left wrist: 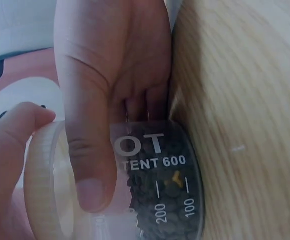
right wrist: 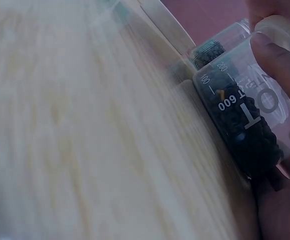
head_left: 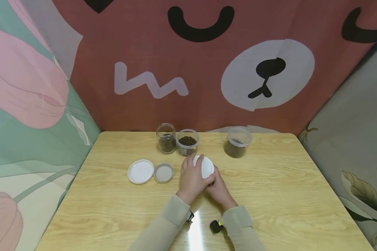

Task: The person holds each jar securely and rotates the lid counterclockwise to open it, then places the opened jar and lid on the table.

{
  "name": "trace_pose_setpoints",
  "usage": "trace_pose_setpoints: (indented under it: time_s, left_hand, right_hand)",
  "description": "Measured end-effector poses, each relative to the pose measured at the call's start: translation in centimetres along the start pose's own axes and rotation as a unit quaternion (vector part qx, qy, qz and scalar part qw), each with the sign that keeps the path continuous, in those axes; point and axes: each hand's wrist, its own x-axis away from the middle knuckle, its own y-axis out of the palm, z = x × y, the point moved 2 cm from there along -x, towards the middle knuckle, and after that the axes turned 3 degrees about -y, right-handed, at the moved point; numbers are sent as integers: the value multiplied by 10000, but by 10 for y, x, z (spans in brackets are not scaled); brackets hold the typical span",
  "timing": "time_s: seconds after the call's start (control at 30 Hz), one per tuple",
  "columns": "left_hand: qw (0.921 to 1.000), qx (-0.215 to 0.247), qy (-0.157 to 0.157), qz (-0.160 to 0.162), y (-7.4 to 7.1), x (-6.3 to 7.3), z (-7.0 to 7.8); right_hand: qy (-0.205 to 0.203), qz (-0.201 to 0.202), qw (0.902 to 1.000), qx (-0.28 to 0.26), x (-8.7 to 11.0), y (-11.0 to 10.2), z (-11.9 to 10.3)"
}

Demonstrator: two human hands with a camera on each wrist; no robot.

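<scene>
Behind the pale wood-grain table (head_left: 301,195) hangs a red cartoon-bear backdrop (head_left: 207,66). I have the right hand (head_left: 220,191) clamped round a clear plastic jar (left wrist: 159,192) of dark beans (right wrist: 239,127); the left hand (head_left: 191,177) grips the jar's round white lid (head_left: 208,168). Left of that hand lie a flat white disc lid (head_left: 140,171) and a smaller grey lid (head_left: 163,173); beyond it, a clear glass jar (head_left: 167,143) and bean-filled plastic tub (head_left: 187,141); beyond the right, another clear tub (head_left: 235,150).

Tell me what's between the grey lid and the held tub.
Head view: bare table beside the grey lid, then the left hand, which grips the held tub.
</scene>
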Motion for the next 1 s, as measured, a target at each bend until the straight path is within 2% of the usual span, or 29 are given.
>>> trace_pose_setpoints:
  time_s: [0.1, 0.17, 0.27, 0.37, 0.47, 0.57, 0.77, 1.0]
  left_hand:
    - [9993, 49, 380, -37, -3, -1, -2]
    - [9970, 1, 760, -129, -7, -3, -2]
    - [9909, -186, 1252, -448, -13, -9, -2]
    - [9844, -344, 1471, -904, -18, -12, -1]
    - [9814, -438, 1448, -1186, -20, -14, -1]
    - [9821, -490, 1358, -1206, -22, -13, 0]
    - [9883, -674, 1016, -913, -19, -9, 2]
    - [9959, -605, 529, -414, -14, -6, 2]
  right_hand:
    - [44, -13, 9999, 148, 1, 1, -1]
    - [53, -28, 9997, 222, 2, 1, -2]
    - [-3, -85, 9996, 276, 0, 0, -1]
    - [50, -176, 9997, 146, -1, -1, -1]
    - [147, -261, 9995, -3, 0, -2, 0]
    - [195, -248, 9995, -2, 1, -2, 0]
    - [265, -90, 9996, 96, 2, -2, 1]
    - [219, -144, 9996, 108, 0, 0, 1]
